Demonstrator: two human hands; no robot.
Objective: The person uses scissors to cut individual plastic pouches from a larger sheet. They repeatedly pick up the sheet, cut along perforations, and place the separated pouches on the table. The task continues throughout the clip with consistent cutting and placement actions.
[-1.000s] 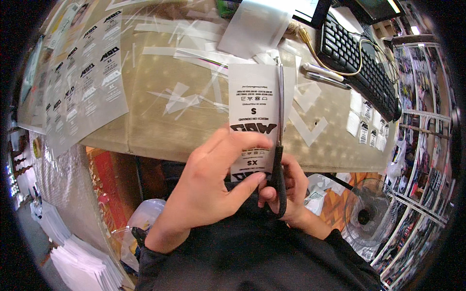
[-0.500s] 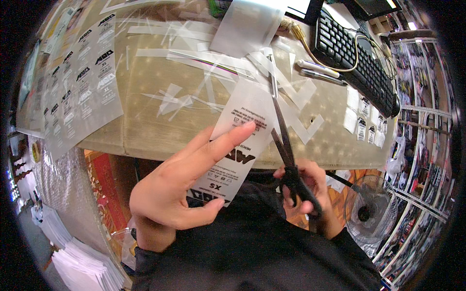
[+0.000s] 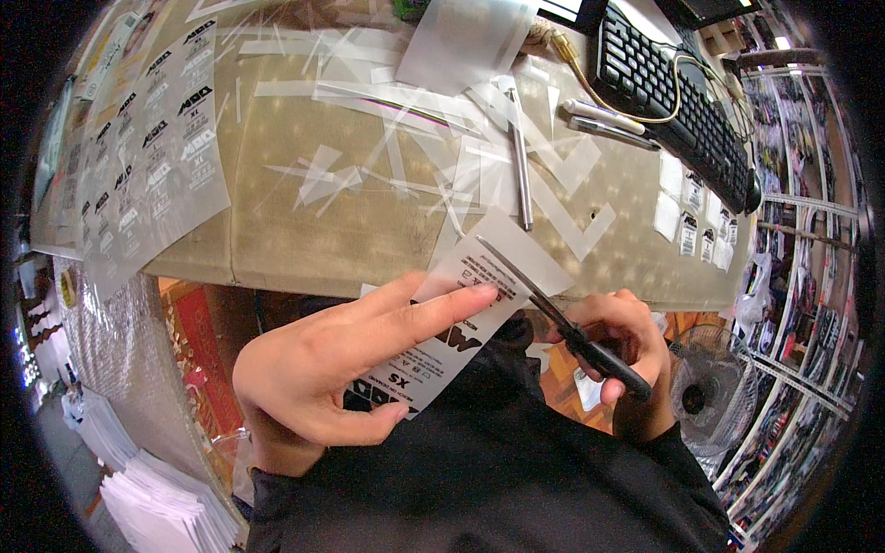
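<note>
My left hand (image 3: pixel 336 359) grips a translucent strip of printed labels (image 3: pixel 466 323), with the thumb on its lower part and the index finger laid along its face. My right hand (image 3: pixel 618 346) is closed round the handles of black scissors (image 3: pixel 576 336). The blades reach left across the upper part of the strip, one showing above its face; they look nearly closed. Both hands are in front of the table's near edge, above my lap. Larger translucent sheets of printed labels (image 3: pixel 152 175) lie at the table's left side.
Clear film offcuts (image 3: pixel 323 175) are scattered over the table (image 3: pixel 350 235). A metal rod (image 3: pixel 521 166), pens (image 3: pixel 604 124) and a black keyboard (image 3: pixel 668 111) lie to the right. Small cut labels (image 3: pixel 691 207) are grouped near the right edge. A fan (image 3: pixel 710 392) stands below.
The scissors have swung leftward and their blades have come closer together over the strip. The strip has tilted further right and come slightly nearer me. My right hand has shifted right.
</note>
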